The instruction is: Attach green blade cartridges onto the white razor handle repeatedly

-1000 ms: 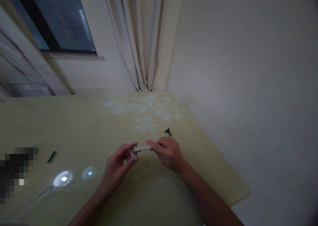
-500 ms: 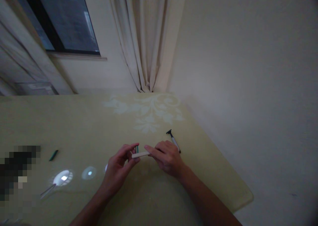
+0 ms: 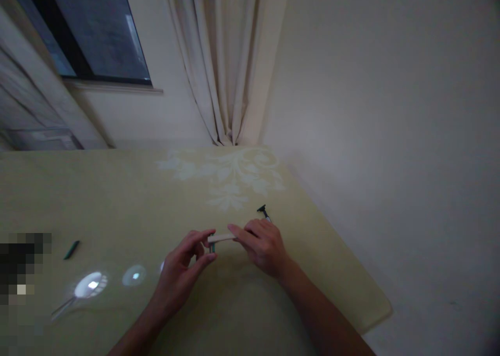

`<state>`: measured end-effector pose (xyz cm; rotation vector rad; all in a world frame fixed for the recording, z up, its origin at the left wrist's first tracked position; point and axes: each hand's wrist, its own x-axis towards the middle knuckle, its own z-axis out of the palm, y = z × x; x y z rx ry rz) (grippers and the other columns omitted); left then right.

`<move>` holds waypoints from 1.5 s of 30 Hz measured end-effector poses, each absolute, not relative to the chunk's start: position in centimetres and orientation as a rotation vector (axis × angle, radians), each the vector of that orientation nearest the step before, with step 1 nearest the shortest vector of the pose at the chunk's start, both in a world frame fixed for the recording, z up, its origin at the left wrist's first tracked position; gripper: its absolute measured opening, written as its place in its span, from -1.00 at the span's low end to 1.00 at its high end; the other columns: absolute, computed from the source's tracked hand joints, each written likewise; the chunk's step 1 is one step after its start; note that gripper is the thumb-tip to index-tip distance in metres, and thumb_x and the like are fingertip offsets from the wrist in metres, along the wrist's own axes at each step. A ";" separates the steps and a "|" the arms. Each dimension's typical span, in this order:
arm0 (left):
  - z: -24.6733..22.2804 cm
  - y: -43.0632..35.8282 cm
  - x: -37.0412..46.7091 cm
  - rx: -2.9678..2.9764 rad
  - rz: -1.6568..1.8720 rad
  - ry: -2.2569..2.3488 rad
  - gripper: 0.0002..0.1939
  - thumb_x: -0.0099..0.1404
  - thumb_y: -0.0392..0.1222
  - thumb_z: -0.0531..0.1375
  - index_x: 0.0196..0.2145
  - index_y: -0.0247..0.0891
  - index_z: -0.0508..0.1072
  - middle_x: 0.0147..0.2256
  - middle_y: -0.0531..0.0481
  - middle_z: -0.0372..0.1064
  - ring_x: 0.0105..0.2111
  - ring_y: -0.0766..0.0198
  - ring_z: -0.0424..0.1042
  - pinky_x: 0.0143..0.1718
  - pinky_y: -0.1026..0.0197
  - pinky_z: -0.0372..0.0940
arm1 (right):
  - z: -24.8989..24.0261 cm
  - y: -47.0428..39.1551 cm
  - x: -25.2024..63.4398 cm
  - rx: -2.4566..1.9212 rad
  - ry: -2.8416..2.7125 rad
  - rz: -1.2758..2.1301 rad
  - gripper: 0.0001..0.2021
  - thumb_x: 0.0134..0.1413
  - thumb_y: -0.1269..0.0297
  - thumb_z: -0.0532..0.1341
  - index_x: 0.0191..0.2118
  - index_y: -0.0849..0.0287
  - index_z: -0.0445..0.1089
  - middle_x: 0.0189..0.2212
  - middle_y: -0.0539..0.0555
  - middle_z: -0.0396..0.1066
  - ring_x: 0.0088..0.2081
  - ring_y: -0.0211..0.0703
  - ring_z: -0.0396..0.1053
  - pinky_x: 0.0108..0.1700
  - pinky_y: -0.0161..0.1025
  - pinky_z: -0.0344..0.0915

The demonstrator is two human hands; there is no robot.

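- Left hand [image 3: 182, 267], lower centre: finger and thumb pinch a small green piece [image 3: 212, 247] by its ends.
- Right hand [image 3: 266, 245]: grips a pale flat stick [image 3: 222, 237], tip overlapping the piece; contact unclear.
- Stage: judged mid-work, both items held, neither laid down; amount left cannot be told.
- Surface [image 3: 332, 278]: razor [image 3: 266, 215] beyond right hand; dark green strip [image 3: 72, 249], left of frame.

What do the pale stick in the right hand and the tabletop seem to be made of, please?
Pale stick: perhaps wood, matte, as its beige surface shows no glare; plastic is possible.
Tabletop: glossy, perhaps glass or clear plastic, given bright spots resembling reflected lamps.
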<state>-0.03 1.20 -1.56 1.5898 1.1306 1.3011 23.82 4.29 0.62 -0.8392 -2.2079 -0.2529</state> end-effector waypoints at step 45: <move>-1.2 0.9 0.4 1.546 1.313 1.092 -0.62 0.33 -0.18 0.40 0.10 -0.06 0.63 -0.35 0.09 0.37 -0.38 0.29 0.40 -0.30 0.28 0.35 | 0.4 4.5 24.4 -0.891 -2.216 -0.252 -0.71 0.55 0.23 0.16 0.17 0.15 0.56 -0.40 0.05 0.43 -0.35 -0.16 0.30 -0.27 -0.18 0.16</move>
